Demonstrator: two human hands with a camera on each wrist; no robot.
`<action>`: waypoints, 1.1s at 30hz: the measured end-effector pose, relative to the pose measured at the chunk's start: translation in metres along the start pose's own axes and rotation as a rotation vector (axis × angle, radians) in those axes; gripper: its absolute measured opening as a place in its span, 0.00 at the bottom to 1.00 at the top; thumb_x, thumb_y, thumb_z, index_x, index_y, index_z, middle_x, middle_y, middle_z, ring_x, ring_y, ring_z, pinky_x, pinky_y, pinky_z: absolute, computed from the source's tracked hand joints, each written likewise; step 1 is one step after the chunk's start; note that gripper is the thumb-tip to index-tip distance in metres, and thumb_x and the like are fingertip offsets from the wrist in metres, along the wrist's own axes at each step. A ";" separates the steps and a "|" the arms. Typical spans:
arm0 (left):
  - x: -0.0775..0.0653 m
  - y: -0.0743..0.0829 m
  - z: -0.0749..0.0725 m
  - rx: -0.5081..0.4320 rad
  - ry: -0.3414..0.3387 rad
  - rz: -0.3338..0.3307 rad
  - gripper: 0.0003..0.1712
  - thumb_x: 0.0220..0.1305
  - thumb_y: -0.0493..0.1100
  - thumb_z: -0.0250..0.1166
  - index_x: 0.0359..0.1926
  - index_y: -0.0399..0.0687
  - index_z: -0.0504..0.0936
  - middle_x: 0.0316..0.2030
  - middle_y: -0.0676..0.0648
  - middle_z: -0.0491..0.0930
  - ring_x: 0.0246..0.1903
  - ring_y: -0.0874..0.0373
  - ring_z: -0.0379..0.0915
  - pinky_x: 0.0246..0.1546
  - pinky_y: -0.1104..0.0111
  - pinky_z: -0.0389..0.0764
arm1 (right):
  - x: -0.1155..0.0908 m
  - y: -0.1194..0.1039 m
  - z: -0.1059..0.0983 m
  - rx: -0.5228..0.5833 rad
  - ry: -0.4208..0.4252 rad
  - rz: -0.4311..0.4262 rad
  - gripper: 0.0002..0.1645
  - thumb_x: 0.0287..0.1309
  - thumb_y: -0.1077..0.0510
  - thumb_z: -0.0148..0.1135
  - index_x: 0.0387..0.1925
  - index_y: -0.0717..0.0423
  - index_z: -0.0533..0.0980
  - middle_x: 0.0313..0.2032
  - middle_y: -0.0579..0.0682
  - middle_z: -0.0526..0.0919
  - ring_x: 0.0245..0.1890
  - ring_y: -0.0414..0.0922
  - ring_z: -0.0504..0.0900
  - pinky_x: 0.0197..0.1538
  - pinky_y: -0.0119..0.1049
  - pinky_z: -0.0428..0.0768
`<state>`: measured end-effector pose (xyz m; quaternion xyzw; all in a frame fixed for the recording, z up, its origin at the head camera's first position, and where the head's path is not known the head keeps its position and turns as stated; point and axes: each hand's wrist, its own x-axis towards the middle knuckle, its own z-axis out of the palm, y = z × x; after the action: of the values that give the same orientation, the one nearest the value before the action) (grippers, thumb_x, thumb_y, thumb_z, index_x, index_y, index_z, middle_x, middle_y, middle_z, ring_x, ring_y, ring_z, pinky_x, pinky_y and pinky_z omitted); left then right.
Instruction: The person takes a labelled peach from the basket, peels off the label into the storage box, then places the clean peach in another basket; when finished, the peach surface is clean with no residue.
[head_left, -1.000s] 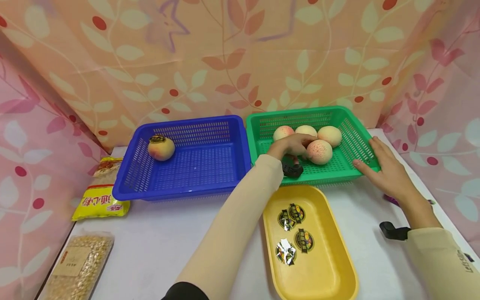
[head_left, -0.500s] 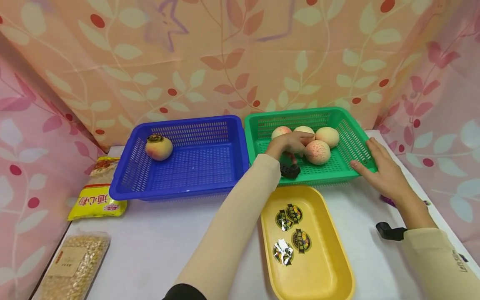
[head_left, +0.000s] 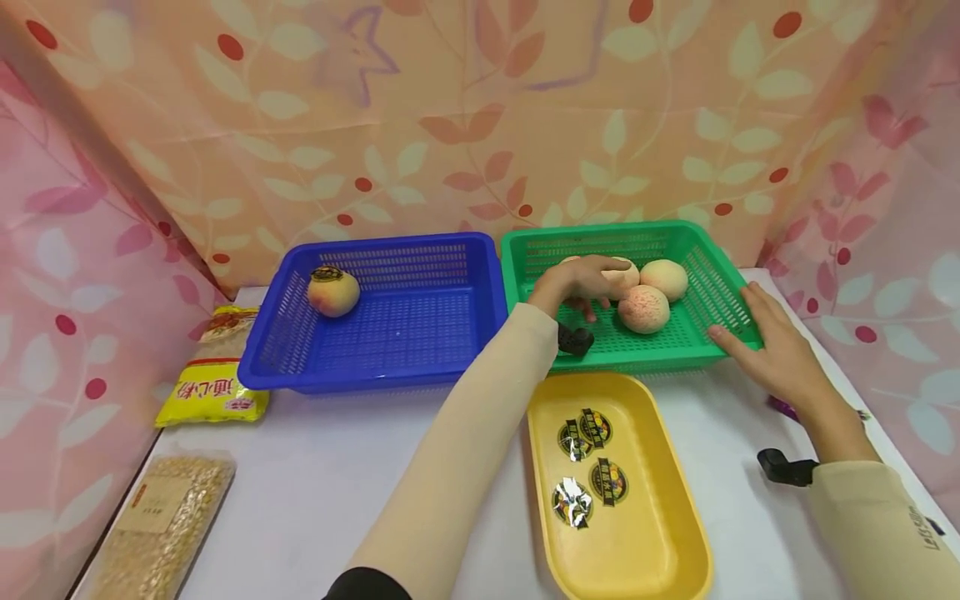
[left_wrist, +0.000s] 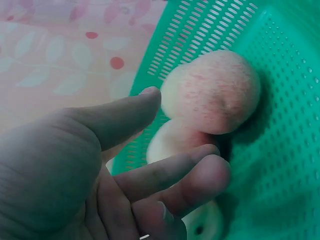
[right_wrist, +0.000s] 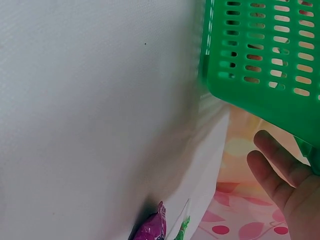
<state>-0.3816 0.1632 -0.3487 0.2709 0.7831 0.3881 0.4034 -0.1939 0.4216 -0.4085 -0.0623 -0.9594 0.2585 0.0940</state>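
Observation:
My left hand point(head_left: 588, 279) reaches over the peaches in the green basket point(head_left: 645, 362). In the left wrist view its thumb and fingers are parted and loosely bent beside a pink-speckled peach point(left_wrist: 220, 92), with nothing between them. A front peach point(head_left: 644, 310) and a right peach point(head_left: 665, 279) show plainly; the hand partly hides those behind. My right hand point(head_left: 780, 354) rests at the basket's right front corner, thumb apart from its straight fingers. Two of those fingers point(right_wrist: 275, 172) show below the rim in the right wrist view.
A blue basket point(head_left: 360, 383) holds one peach point(head_left: 334, 296) bearing a dark sticker. In front, a yellow tray point(head_left: 652, 533) contains several round black stickers point(head_left: 608, 481). A yellow food bag point(head_left: 210, 390) and a grain pack point(head_left: 161, 525) lie left. A purple packet point(right_wrist: 152, 225) lies right.
The left hand has drawn slightly back and left from the front peach and now covers most of the left peach. The right hand stays at the basket. The head view has shifted a little.

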 end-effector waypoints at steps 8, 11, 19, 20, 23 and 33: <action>-0.038 0.008 -0.017 0.102 0.078 0.132 0.37 0.74 0.51 0.60 0.78 0.74 0.57 0.38 0.48 0.80 0.17 0.53 0.74 0.22 0.70 0.71 | 0.001 0.004 -0.001 0.028 -0.013 0.017 0.55 0.69 0.36 0.53 0.82 0.52 0.38 0.82 0.59 0.34 0.79 0.70 0.38 0.68 0.80 0.44; -0.064 0.004 -0.025 0.147 0.113 0.201 0.37 0.75 0.50 0.59 0.79 0.70 0.56 0.51 0.46 0.82 0.19 0.53 0.77 0.23 0.70 0.72 | 0.000 0.005 -0.001 0.048 -0.017 0.008 0.55 0.69 0.37 0.54 0.82 0.52 0.38 0.82 0.59 0.34 0.79 0.70 0.37 0.69 0.80 0.42; -0.141 -0.024 -0.043 0.168 0.293 0.318 0.37 0.73 0.49 0.63 0.78 0.65 0.61 0.63 0.49 0.79 0.30 0.39 0.83 0.35 0.66 0.79 | 0.002 0.007 -0.002 0.072 -0.021 -0.012 0.55 0.69 0.39 0.55 0.81 0.56 0.39 0.81 0.62 0.34 0.79 0.71 0.35 0.71 0.77 0.37; -0.149 -0.029 -0.044 0.164 0.317 0.329 0.37 0.72 0.49 0.64 0.78 0.64 0.61 0.62 0.48 0.79 0.31 0.38 0.83 0.37 0.65 0.80 | 0.003 0.007 -0.003 0.069 -0.023 -0.009 0.55 0.69 0.39 0.55 0.81 0.56 0.39 0.81 0.62 0.33 0.79 0.72 0.35 0.71 0.77 0.37; -0.172 -0.045 -0.047 0.143 0.393 0.338 0.36 0.71 0.48 0.64 0.77 0.63 0.63 0.58 0.45 0.82 0.35 0.43 0.85 0.43 0.63 0.82 | 0.005 0.008 -0.006 0.062 -0.035 0.003 0.55 0.70 0.39 0.54 0.81 0.58 0.39 0.80 0.66 0.34 0.77 0.74 0.37 0.70 0.78 0.39; -0.235 -0.106 -0.049 0.096 0.658 0.281 0.31 0.71 0.50 0.65 0.73 0.70 0.69 0.56 0.49 0.83 0.45 0.53 0.83 0.47 0.57 0.83 | 0.010 0.005 -0.006 0.031 -0.015 -0.014 0.53 0.70 0.41 0.54 0.79 0.67 0.44 0.77 0.76 0.43 0.71 0.79 0.48 0.68 0.80 0.47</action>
<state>-0.3106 -0.0880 -0.3185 0.2550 0.8435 0.4690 0.0592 -0.2022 0.4299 -0.4046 -0.0521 -0.9563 0.2733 0.0897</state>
